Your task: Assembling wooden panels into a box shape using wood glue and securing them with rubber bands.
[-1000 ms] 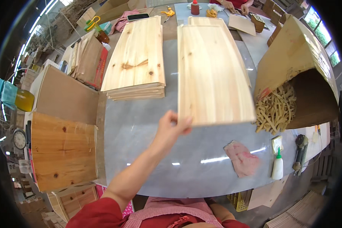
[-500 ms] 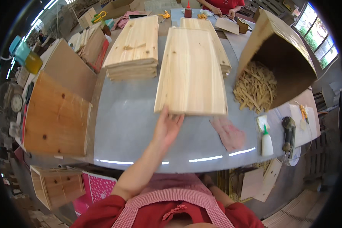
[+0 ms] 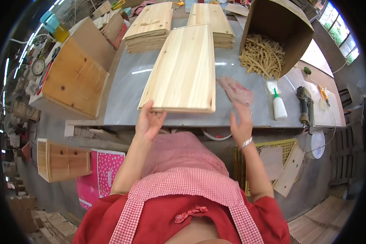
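My left hand grips the near left corner of a pale wooden panel, thumb on top and fingers beneath. The panel slants across the grey tabletop, its near edge close to the table's front. My right hand, with a metal band on the wrist, reaches over the front edge with thumb and fingers apart. Its slightly blurred fingertips meet the near end of a crumpled pink cloth; I cannot tell whether they touch it.
Two stacks of panels, the left stack and the right stack, stand at the back. An open cardboard box spills tan strips. At right are a white glue bottle and a power tool. Wooden boxes line the left.
The panel has come nearer and swung left at its near end, with my left hand still on its corner. My right hand has come up to the cloth. The view has tipped downward.
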